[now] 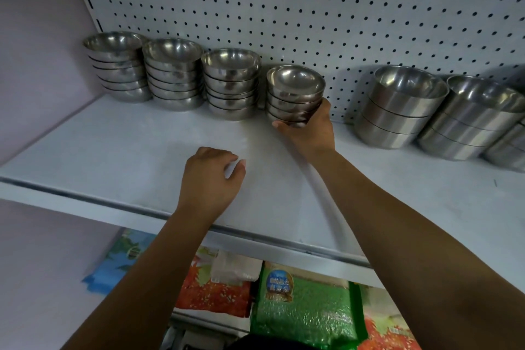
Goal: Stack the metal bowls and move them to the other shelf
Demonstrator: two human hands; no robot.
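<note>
Gripping bowl stack [295, 85], right hand [308, 131] | left hand [208, 176] relaxed, empty | base hidden, perhaps lifted

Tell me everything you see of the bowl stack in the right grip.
The bowl stack is about four shiny, rounded steel-looking bowls nested upright, mouths up, on or just off the white shelf by the pegboard, fourth from the left. The right grip holds its lower bowls, fingers curled under the front, thumb on the right side.

Four neat stacks of shiny rounded metal bowls [173, 74], upright along the shelf [113, 156] back, ten to twelve o'clock. Rightmost stack [295, 88] gripped low by right hand [308, 133]. Taller straight-sided stacks [397, 105] at two o'clock.
</note>
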